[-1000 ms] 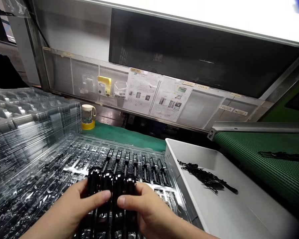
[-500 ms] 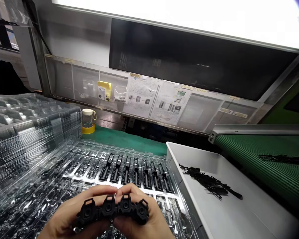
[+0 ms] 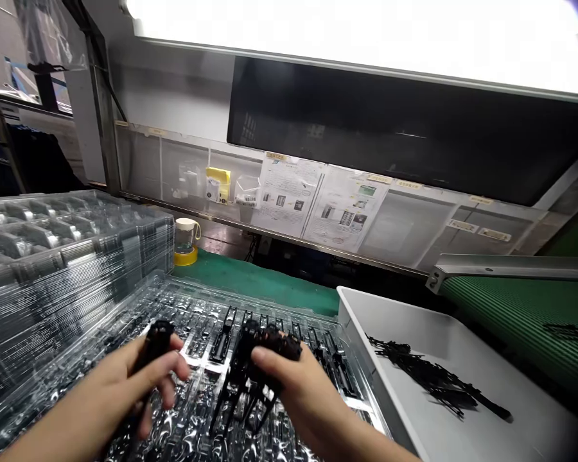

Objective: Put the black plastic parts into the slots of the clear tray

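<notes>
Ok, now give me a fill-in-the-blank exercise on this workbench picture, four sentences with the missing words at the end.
1. The bare left hand and bare right hand both hold slim plastic parts coloured ____.
2. The tall stack of clear plastic trays stands toward the picture's ____ side.
3. The round ring at the foot of the clear, pale-lidded bottle is ____.
4. The textured conveyor belt is ____.

Missing words: black; left; yellow; green.
</notes>
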Tool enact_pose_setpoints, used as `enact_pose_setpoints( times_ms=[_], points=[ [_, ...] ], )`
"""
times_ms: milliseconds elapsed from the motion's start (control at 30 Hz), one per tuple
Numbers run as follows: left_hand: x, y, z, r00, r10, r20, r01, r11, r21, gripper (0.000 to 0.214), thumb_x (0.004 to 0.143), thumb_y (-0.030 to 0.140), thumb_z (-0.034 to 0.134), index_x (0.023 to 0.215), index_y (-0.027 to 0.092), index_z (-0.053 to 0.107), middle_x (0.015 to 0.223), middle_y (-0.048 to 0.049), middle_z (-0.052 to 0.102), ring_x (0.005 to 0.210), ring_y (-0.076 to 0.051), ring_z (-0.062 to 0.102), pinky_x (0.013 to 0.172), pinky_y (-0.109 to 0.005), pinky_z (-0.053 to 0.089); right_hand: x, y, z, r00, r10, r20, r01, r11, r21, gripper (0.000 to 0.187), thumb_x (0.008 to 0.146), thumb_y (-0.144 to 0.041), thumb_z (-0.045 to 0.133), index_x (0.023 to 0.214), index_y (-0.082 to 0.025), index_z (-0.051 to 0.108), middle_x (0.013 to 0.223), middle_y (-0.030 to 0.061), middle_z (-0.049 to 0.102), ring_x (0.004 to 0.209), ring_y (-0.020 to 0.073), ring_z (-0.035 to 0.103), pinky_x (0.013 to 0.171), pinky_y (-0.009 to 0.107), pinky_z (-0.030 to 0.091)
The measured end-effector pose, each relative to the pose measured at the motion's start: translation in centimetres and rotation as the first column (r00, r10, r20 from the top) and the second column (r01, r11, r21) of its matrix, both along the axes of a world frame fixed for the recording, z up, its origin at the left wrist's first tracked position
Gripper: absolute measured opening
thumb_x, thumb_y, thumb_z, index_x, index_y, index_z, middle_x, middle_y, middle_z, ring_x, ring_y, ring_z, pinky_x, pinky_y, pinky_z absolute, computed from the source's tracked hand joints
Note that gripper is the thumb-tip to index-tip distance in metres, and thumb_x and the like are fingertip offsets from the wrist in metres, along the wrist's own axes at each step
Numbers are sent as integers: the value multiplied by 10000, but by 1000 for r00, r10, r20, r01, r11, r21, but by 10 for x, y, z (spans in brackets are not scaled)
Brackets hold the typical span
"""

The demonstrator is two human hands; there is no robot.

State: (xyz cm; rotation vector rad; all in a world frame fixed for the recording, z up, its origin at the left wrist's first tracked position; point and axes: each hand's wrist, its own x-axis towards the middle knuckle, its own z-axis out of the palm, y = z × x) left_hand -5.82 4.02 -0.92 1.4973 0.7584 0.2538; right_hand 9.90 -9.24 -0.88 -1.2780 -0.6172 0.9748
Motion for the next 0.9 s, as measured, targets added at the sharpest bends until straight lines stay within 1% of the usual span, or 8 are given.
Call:
enact_pose_setpoints(
  times_ms=[67, 133, 200, 333, 400, 500, 667, 900],
  points=[
    [-6, 25, 10, 999, 27, -20, -26, 998, 50, 282, 668, 513, 504, 735, 239, 488, 535, 49, 485, 476, -102, 405, 376, -150, 344, 10, 16, 1, 965, -18, 262, 10, 999, 32, 245, 699, -276, 557, 895, -133, 524, 805, 50, 561, 756, 153, 530, 732, 310, 412],
    [-12, 49, 19, 998, 70, -6, -67, 980, 189, 286, 665, 513, 490, 825, 278, 463, 644, 45, 501, 575, -128, 431, 428, -168, 375, 18, 35, 2, 808, -25, 589, -60, 990, 125, 165, 740, -256, 502, 852, -140, 534, 814, 54, 542, 747, 147, 520, 699, 297, 421],
    [-17, 68, 25, 995, 89, -41, -61, 884, 464, 334, 690, 523, 430, 946, 309, 423, 806, 31, 548, 768, -184, 480, 641, -258, 430, 24, 56, 0, 624, -69, 778, -140, 970, 199, 118, 724, -211, 510, 816, -157, 560, 859, 55, 515, 787, 148, 499, 714, 291, 408],
    [-17, 100, 25, 993, 35, -111, 65, 621, 781, 252, 712, 464, 406, 895, 330, 517, 1148, 51, 458, 1107, -255, 316, 942, -421, 225, 25, 98, -10, 395, -64, 917, -312, 929, 199, 297, 618, -76, 543, 859, -237, 606, 966, 37, 497, 951, 186, 410, 831, 347, 313],
    [-14, 114, 16, 994, -46, -97, 107, 554, 826, 192, 719, 413, 414, 792, 336, 575, 1228, 95, 378, 1161, -227, 245, 968, -368, 198, 23, 118, -20, 166, -80, 983, -384, 913, 139, 308, 640, -101, 530, 900, -251, 598, 1005, 36, 494, 976, 192, 373, 838, 363, 284],
    [-8, 132, -2, 982, -137, -132, 183, 496, 849, 198, 743, 351, 412, 766, 320, 607, 1224, 77, 407, 1120, -207, 340, 938, -316, 273, 18, 141, -35, -123, -86, 989, -425, 905, 26, 260, 707, -198, 501, 950, -257, 575, 1062, 25, 473, 979, 182, 350, 829, 348, 281],
    [-3, 147, -29, 947, -213, -242, 314, 442, 840, 234, 757, 239, 393, 797, 309, 612, 1154, 39, 501, 1040, -182, 453, 881, -284, 359, 15, 152, -53, -188, 27, 982, -418, 902, -105, 276, 696, -228, 532, 965, -281, 565, 1088, -3, 463, 980, 164, 355, 829, 297, 301],
    [-10, 158, -51, 920, -187, -343, 390, 400, 829, 391, 681, 114, 390, 963, 334, 548, 1188, 62, 460, 1129, -189, 354, 971, -385, 247, 19, 129, -49, -115, 159, 981, -313, 931, -188, 396, 710, -439, 504, 1067, -267, 504, 1179, 61, 393, 1066, 214, 326, 871, 359, 293]
  ],
)
